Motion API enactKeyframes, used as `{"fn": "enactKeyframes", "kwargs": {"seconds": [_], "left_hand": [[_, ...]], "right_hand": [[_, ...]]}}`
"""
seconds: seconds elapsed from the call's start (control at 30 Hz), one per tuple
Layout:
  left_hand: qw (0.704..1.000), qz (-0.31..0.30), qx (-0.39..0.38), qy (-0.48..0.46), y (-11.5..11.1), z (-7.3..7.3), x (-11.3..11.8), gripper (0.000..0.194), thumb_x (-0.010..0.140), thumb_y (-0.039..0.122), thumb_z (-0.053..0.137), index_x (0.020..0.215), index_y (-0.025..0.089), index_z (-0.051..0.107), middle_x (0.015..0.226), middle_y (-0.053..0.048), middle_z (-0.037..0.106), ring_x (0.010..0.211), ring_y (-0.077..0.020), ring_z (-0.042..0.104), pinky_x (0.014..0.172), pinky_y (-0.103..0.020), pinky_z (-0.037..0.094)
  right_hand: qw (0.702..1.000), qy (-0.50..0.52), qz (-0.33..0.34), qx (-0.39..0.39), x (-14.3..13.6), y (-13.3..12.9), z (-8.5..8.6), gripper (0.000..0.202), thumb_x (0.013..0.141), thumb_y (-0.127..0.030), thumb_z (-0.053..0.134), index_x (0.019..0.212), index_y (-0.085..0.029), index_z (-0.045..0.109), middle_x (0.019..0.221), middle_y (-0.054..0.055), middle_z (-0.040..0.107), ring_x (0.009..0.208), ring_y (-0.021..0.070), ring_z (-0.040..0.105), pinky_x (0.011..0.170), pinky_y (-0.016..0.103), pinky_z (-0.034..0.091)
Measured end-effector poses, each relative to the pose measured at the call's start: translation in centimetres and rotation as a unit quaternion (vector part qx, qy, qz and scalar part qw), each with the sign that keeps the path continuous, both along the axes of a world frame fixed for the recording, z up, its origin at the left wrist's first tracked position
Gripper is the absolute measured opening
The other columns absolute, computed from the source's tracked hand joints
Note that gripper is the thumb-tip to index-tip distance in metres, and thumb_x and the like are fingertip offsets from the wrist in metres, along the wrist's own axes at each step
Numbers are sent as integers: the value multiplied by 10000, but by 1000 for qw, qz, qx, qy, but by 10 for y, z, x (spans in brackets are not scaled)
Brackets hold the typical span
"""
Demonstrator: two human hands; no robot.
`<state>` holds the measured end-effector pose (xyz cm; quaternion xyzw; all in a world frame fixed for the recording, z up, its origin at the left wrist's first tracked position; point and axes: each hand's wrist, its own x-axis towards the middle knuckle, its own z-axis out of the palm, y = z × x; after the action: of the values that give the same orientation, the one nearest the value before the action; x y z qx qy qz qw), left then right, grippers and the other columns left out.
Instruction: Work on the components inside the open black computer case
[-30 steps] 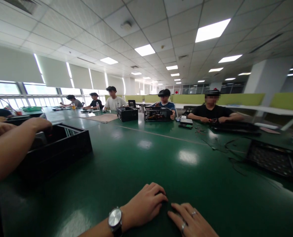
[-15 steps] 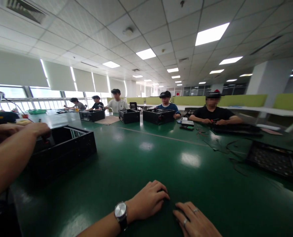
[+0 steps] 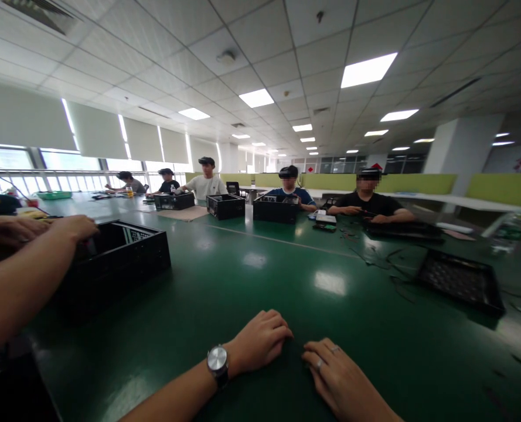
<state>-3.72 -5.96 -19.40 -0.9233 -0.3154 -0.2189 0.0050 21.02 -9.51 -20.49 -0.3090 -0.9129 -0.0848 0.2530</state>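
The left hand point(image 3: 260, 341), wearing a silver watch point(image 3: 217, 358), and the right hand point(image 3: 337, 375), with two rings, rest close together but apart on a green desk point(image 3: 225, 281). Both hands' fingers are loosely bent, partly open and empty. A black open-topped case point(image 3: 126, 258) sits to the left, another person's hand point(image 3: 78, 227) at it; a shallow black tray point(image 3: 460, 280) lies to the right.

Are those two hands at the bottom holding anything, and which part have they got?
No, nothing is held. The left hand and the right hand just rest on the green table, a little apart.
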Motion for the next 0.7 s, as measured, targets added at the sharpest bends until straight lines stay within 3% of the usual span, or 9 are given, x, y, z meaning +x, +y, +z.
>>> {"fn": "enactKeyframes", "kwargs": {"seconds": [0.23,0.33,0.43,0.53,0.63,0.7], "left_hand": [[997,-50,51,41,-10,-3,-2,268,935,144,534,1182,219,608,1195,-69,651,1195,-231,534,1010,-381,424],[995,-31,94,31,-6,6,-3,310,946,153,515,1245,204,581,1212,-86,637,1231,-248,511,1042,-409,412],[988,56,138,27,24,39,-6,346,976,197,494,1315,209,556,1264,-96,606,1268,-257,486,1093,-431,372],[970,203,136,11,83,88,-9,397,1014,287,471,1402,209,503,1371,-105,539,1342,-261,421,1147,-426,314],[955,271,121,-12,146,132,-9,421,1041,313,429,1440,183,468,1463,-141,469,1410,-304,343,1176,-483,255],[948,302,100,-14,178,150,-7,391,1042,318,457,1404,179,508,1460,-147,483,1409,-321,359,1173,-528,260]], "right_hand": [[998,27,0,-57,3,-4,8,288,950,-69,454,1109,-202,655,1120,86,675,1024,224,659,890,385,570],[998,33,-11,-55,7,-8,5,311,963,-83,449,1176,-206,639,1185,95,666,1081,230,652,933,396,561],[998,32,-21,-48,12,-16,4,389,966,-90,451,1315,-214,568,1242,90,656,1129,228,642,1003,420,538],[999,27,-9,-34,13,-25,-2,404,935,-51,439,1283,-201,580,1200,87,670,1089,222,657,975,400,555],[999,43,-11,10,11,-24,-22,364,871,-44,540,1186,-209,619,1131,68,690,991,210,678,836,306,588],[996,60,-20,69,10,-19,-40,327,818,-62,637,1108,-214,632,1042,40,708,884,202,684,722,264,585]]}}
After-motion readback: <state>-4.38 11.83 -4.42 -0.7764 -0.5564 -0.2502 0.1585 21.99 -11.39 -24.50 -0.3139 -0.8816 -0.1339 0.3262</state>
